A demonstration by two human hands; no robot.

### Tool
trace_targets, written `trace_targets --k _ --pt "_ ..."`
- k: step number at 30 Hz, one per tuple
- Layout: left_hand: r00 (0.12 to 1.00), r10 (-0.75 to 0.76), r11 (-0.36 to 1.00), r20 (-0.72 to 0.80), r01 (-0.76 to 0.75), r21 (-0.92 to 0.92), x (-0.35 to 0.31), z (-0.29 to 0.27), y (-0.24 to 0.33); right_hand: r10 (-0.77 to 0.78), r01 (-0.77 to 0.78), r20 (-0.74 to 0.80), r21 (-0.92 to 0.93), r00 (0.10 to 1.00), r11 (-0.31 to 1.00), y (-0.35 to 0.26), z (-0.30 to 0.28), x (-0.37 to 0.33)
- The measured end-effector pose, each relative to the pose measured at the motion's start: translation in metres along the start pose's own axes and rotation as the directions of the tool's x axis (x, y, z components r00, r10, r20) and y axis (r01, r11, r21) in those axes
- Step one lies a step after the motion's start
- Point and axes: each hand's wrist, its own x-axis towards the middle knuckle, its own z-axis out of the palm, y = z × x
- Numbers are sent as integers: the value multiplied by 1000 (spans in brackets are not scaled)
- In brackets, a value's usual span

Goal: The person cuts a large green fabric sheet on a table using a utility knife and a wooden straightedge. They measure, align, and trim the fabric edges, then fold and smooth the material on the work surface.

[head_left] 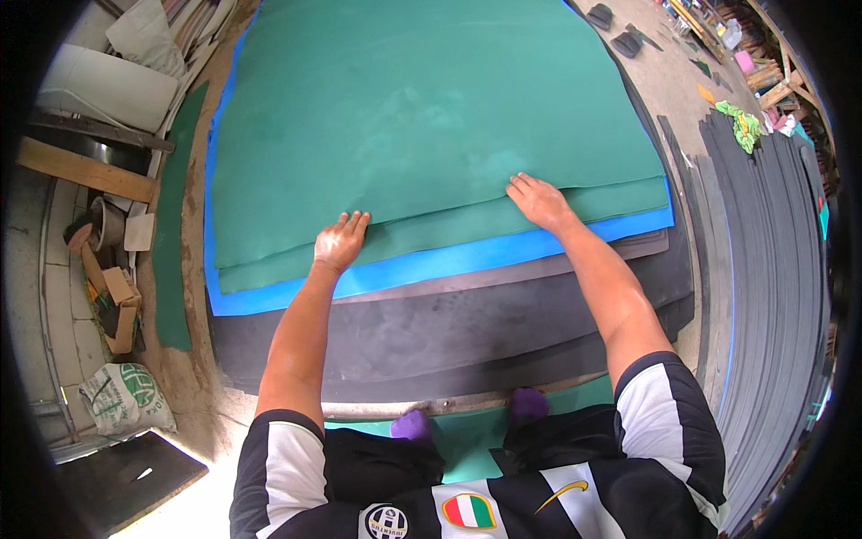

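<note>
A large green foam sheet (404, 108) lies flat in front of me, its near edge running across the stack. My left hand (341, 242) holds that edge left of the middle, fingers together on top and pointing away from me. Farther right, my right hand (539, 201) grips the same edge, its fingertips turned inward. The undersides of both hands are hidden. Just below the top layer, a second green sheet (431, 237) sticks out toward me. Beneath it shows a bright blue sheet (404, 274), and under that several dark grey sheets (431, 328).
Long dark grey strips (763, 251) are piled along the right, with a green-yellow cloth (740, 126) at their far end. A narrow green strip (177, 234) lies on the left floor, near a cardboard box (123, 310) and a white sack (127, 397). My feet stand on green material (471, 454).
</note>
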Motion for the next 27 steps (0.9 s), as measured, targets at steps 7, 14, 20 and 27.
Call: trace_targets --k 7,14,20,27 --pt "999 14 1000 53 -13 -20 -12 -5 0 29 -26 -57 58 998 998 -8 5 -5" --pt "994 -5 999 112 8 -31 -11 -7 -8 41 -32 -92 96 995 995 -4 1 1" --pt "991 -53 980 125 75 -183 42 -47 48 61 -46 -108 133 992 990 -29 -12 8" --pt "992 -45 979 118 68 -194 66 -10 59 130 -125 -24 141 991 982 -31 4 19"
